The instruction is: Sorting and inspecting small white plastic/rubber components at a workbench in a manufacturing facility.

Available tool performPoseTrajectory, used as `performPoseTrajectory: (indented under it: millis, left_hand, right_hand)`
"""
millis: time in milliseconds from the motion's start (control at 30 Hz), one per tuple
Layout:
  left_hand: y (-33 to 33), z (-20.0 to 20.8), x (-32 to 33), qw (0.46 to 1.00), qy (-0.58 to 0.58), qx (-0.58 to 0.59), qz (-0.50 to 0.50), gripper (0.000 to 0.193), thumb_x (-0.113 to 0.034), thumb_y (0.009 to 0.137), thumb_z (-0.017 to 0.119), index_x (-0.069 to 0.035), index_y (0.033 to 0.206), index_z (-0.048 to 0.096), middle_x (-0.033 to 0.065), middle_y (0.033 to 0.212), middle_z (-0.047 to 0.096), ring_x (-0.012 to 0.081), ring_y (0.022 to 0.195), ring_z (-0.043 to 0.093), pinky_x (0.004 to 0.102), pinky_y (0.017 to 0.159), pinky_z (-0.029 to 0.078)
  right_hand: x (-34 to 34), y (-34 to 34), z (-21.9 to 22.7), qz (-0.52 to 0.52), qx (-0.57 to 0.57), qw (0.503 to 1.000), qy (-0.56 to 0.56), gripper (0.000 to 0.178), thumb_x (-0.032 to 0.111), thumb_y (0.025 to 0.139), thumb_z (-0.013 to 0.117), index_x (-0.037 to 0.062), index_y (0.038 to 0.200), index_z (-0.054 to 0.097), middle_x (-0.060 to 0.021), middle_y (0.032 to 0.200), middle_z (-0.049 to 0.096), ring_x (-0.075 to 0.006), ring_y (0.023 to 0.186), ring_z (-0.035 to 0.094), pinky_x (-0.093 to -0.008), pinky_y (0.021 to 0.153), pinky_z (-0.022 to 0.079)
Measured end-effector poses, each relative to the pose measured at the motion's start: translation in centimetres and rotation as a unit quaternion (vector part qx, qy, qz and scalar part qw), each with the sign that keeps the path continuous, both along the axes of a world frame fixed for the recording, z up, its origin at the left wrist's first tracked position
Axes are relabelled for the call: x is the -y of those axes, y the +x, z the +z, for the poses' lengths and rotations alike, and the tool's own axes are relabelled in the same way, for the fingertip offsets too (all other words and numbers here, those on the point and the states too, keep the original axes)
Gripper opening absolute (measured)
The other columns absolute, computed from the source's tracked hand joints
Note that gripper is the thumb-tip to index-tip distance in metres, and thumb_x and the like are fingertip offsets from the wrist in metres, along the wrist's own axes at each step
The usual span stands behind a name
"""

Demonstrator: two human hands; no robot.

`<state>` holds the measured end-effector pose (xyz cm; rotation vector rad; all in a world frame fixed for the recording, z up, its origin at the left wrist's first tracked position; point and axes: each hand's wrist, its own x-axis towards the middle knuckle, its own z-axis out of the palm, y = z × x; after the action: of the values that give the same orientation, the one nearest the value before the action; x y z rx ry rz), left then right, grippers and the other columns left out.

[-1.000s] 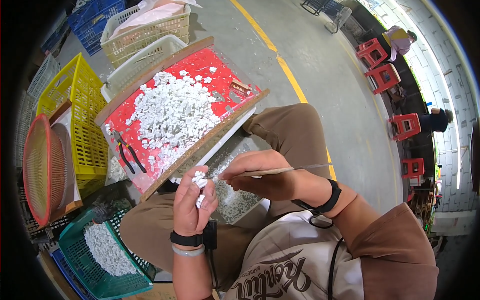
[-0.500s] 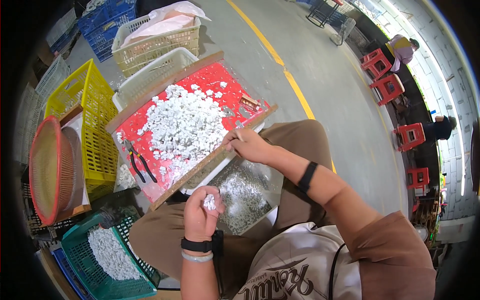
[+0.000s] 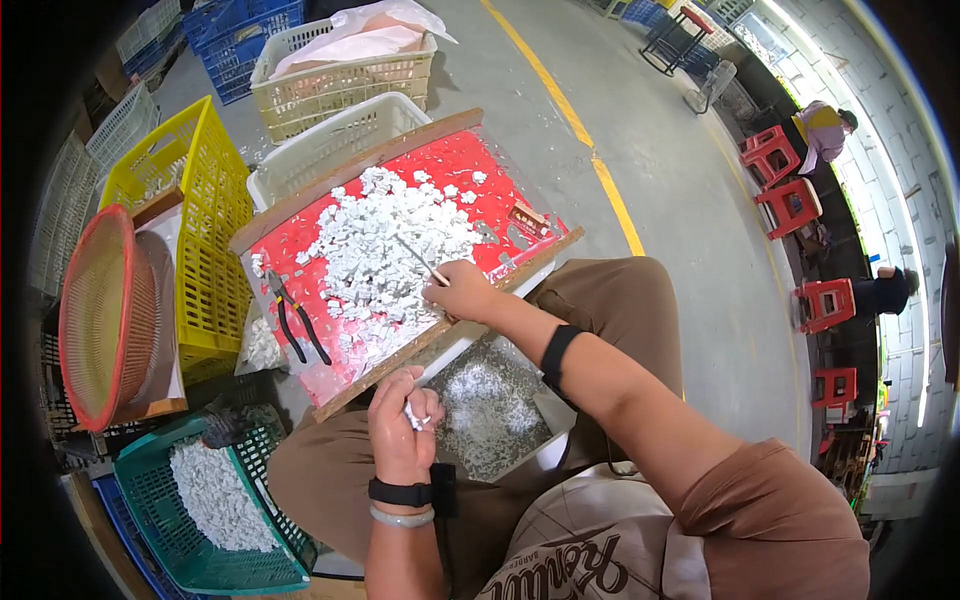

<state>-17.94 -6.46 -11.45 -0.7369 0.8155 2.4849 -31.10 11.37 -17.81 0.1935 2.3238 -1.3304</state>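
A heap of small white pieces [image 3: 385,250] covers the middle of a red work board [image 3: 445,160] with wooden edge strips, which rests across my lap. My right hand [image 3: 462,290] is closed round a thin, slender rod-like tool [image 3: 422,260]. Its tip reaches into the heap; what kind of tool it is I cannot make out. Below the board's near edge, my left hand [image 3: 398,430] curls, palm up, round a small white piece [image 3: 414,418]. Black-handled pliers [image 3: 298,320] lie at the board's left side. Near the far right corner rests a small brown-and-white block [image 3: 528,220].
Between my legs is a tray [image 3: 490,410] of white crumbs. To the left stand a yellow crate [image 3: 200,240], a red-rimmed sieve basket [image 3: 105,315] and a green basket [image 3: 150,510] of white pieces. White tubs and crates stand beyond the board. Red stools [image 3: 790,208] line the right.
My right hand has moved left from the board's near edge, and its tool now points into the heap. My left fingers have curled further over the white piece. The view has shifted slightly.
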Motion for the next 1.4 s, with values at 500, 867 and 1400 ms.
performPoseTrajectory:
  millis: [500, 867, 1400]
  left_hand:
    - [0.7, 1.2, -1.4, 0.986, -0.105, -0.133, -0.004, 0.022, -0.003, 0.090, 0.054, 0.001, 0.111, 0.054, 0.0059, 0.082, 0.058, 0.0087, 0.059, 0.048, 0.0225, 0.052, 0.042]
    - [1.3, 2.4, -1.6, 0.990, -0.025, -0.136, -0.021, 0.014, -0.004, 0.091, 0.048, -0.002, 0.105, 0.049, 0.0072, 0.074, 0.055, 0.0104, 0.057, 0.049, 0.0241, 0.052, 0.044]
    - [2.0, 1.9, -2.5, 0.962, -0.204, -0.180, -0.020, 0.019, -0.009, 0.094, 0.049, 0.002, 0.107, 0.056, 0.0066, 0.071, 0.056, 0.0110, 0.055, 0.050, 0.0254, 0.051, 0.047]
  right_hand:
    - [-2.2, 8.8, 13.1, -0.001, 0.073, 0.970, -0.230, 0.018, 0.012, 0.083, 0.060, 0.0003, 0.096, 0.064, -0.0048, 0.072, 0.060, -0.0080, 0.053, 0.052, -0.0225, 0.047, 0.042]
    - [-5.5, 12.7, 16.5, 0.085, -0.110, 0.975, -0.172, 0.038, 0.023, 0.099, 0.034, -0.0034, 0.096, 0.061, -0.0064, 0.083, 0.062, -0.0121, 0.066, 0.057, -0.0258, 0.062, 0.047]
    - [-5.0, 13.3, 15.2, 0.224, -0.297, 0.924, -0.091, 0.020, 0.013, 0.086, 0.059, 0.0010, 0.101, 0.062, -0.0154, 0.095, 0.062, -0.0286, 0.090, 0.060, -0.0350, 0.078, 0.048]
